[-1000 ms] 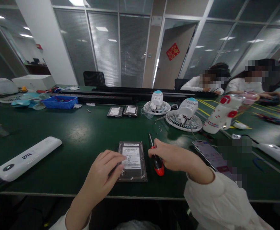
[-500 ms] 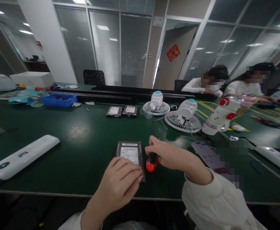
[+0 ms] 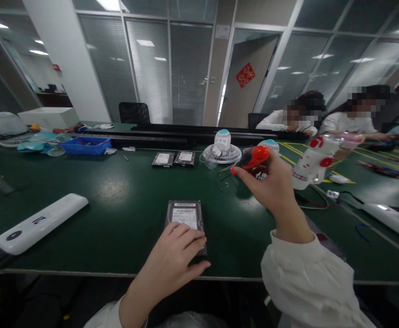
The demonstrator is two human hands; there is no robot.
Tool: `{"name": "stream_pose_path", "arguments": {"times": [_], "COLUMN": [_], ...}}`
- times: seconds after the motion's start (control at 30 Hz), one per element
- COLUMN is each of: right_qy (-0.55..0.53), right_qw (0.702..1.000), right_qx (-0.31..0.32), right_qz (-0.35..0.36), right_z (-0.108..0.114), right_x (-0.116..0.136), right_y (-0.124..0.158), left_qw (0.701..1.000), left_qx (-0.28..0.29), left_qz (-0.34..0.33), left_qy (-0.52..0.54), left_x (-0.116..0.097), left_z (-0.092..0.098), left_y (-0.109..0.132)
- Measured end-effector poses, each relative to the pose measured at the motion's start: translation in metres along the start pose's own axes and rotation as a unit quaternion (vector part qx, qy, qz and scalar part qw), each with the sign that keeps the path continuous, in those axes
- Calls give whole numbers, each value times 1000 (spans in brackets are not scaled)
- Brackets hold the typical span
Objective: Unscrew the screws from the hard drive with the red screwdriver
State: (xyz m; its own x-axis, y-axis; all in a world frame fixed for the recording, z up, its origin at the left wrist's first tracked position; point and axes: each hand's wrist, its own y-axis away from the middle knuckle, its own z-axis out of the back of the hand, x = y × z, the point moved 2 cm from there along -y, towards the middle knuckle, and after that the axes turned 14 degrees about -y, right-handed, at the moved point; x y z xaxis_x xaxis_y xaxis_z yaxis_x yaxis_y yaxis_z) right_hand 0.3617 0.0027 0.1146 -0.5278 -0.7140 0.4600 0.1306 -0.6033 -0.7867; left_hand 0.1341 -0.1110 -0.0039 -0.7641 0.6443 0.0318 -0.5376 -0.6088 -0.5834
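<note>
A hard drive point(image 3: 184, 212) with a white label lies flat on the green table before me. My left hand point(image 3: 173, 248) rests across its near part, fingers stretched out and laid on it, thumb held apart by the near right corner. That part of the drive is hidden. Up to the right, my right hand point(image 3: 271, 182) is closed around a screwdriver point(image 3: 254, 157) with a red and black handle, held above the table. Its thin shaft points left, over several small screws point(image 3: 225, 184) on the table.
Two more hard drives point(image 3: 163, 159) lie farther back. A white fan point(image 3: 222, 152) stands right of them; another is partly behind my right hand. A white device point(image 3: 42, 223) lies left, a blue bin point(image 3: 86, 146) behind it. A bottle point(image 3: 310, 164) stands right. Two people sit beyond.
My right hand has lifted the screwdriver up and away from beside the drive, tilting it so its shaft points left. My left hand stays on the drive, its thumb now spread outward.
</note>
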Motion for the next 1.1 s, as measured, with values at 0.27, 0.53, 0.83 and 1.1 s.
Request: {"name": "stream_pose_path", "arguments": {"times": [0.27,0.53,0.83,1.1], "right_qy": [-256,-262,-344,-343], "right_qw": [965,962,931,920], "right_qx": [-61,-76,-94,-99], "right_qz": [-7,-27,-69,-160], "right_z": [-32,-42,-60,-71], "right_x": [7,25,33,24], "right_y": [11,13,5,4], "left_qw": [998,995,996,994], "left_qx": [-18,-51,-38,-38], "left_qz": [-17,-37,14,74], "left_qy": [-58,-76,-85,-68], "left_x": [-6,-11,-20,-26], "left_z": [-3,-1,-8,-16], "left_y": [-1,-2,-1,1]}}
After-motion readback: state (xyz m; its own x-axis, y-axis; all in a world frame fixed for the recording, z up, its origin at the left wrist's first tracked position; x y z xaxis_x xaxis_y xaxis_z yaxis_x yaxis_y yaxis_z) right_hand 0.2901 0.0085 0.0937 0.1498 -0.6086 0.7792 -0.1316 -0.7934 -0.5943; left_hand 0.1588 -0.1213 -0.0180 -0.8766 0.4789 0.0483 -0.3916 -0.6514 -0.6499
